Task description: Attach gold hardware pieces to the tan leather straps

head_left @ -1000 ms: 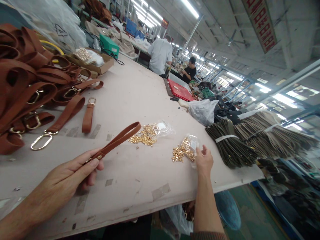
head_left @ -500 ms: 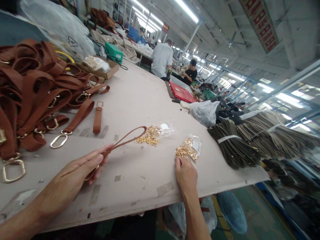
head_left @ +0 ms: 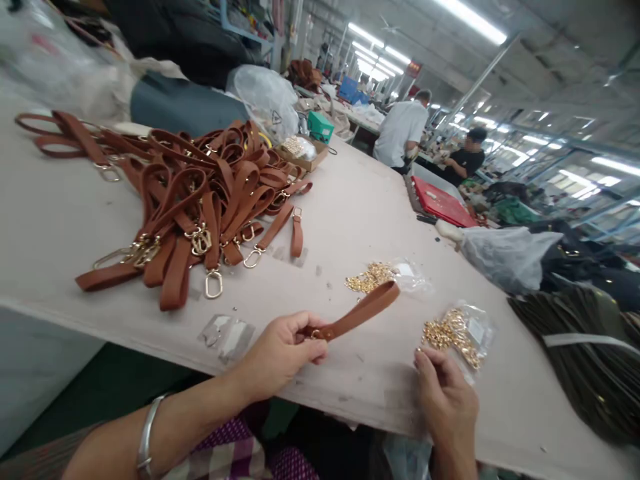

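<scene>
My left hand (head_left: 285,357) is closed around the end of a looped brown leather strap (head_left: 367,310). A small gold ring shows beside its fingers, and the loop points up and to the right. My right hand (head_left: 447,393) pinches a tiny gold metal piece (head_left: 419,350) between thumb and forefinger, too small to make out in detail. Just beyond those fingertips lies a heap of small gold fittings (head_left: 453,333), spilling from a clear plastic bag (head_left: 480,327). A second gold heap (head_left: 373,275) lies farther back, beyond the strap.
Brown straps with gold buckles (head_left: 210,200) form a large pile on the left of the table (head_left: 345,200). Dark strips (head_left: 575,353) in a banded bundle lie at the right. A small open carton (head_left: 313,157) stands behind the pile. Two people work farther back.
The view has swung left, showing more of the strap pile. My left hand has turned the strap so its broad face shows. My right fingertips have come slightly away from the gold heap.
</scene>
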`<state>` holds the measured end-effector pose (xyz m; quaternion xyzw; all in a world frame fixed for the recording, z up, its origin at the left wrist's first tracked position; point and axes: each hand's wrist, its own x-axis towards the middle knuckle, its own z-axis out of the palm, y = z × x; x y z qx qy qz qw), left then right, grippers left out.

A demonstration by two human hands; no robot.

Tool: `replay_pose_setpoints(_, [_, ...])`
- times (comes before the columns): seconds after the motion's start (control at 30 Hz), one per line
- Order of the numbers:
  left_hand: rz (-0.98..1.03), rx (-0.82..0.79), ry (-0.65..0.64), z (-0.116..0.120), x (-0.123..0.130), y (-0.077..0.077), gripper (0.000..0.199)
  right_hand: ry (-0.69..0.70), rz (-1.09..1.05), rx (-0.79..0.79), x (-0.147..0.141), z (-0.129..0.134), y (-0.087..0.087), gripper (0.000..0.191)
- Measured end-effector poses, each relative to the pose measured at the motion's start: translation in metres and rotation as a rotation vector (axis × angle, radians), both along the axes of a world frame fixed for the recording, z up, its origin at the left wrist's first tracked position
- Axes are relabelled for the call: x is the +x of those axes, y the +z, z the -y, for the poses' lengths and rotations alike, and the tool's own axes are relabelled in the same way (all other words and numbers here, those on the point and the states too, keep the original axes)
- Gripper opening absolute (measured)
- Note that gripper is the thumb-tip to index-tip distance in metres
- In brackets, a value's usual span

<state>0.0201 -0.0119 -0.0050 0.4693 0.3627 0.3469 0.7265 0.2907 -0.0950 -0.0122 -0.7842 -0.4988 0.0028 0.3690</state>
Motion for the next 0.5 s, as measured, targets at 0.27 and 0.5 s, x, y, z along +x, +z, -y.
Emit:
replay_pose_setpoints(0.27, [-0.008, 0.121, 0.005, 0.009, 0.001, -0.001, 0.020, 0.545, -0.092, 0.212, -0.122, -0.011, -0.002, 0.010])
replay_pose_setpoints(0.5, [-0.053, 0.253, 0.032, 0.013, -0.002, -0.004, 0.017, 0.475, -0.024, 0.255, -0.132, -0.016, -0.004, 0.010])
